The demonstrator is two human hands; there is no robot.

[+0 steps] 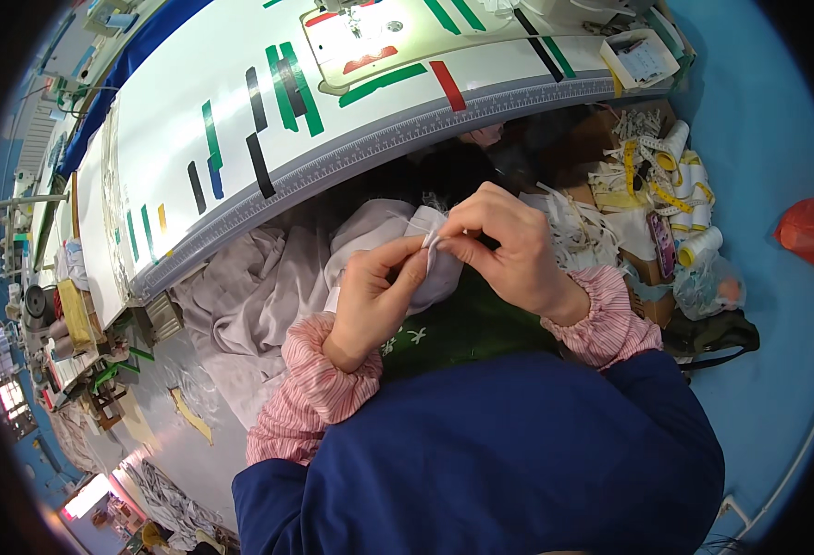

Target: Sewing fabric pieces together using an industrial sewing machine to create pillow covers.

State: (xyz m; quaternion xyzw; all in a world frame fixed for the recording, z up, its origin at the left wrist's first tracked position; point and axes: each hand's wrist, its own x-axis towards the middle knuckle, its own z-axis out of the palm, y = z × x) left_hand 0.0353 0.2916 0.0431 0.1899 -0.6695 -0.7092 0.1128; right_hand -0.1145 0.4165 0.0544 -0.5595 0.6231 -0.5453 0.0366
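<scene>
Both my hands meet over my lap at a piece of thin pale lilac-grey fabric. My left hand pinches a folded edge of it between thumb and forefinger. Just to the right, my right hand pinches the same edge, its fingertips nearly touching the left ones. The rest of the cloth hangs in loose folds to the left and drops below the table edge. Part of the pinched fold is hidden behind my fingers. A dark green cloth with white marks lies over my lap beneath the hands.
Ahead stands a white sewing table with coloured tape strips and a ruler along its front edge. A sewing machine's needle area is at the top. To the right are a small box, thread cones and a yellow tape measure.
</scene>
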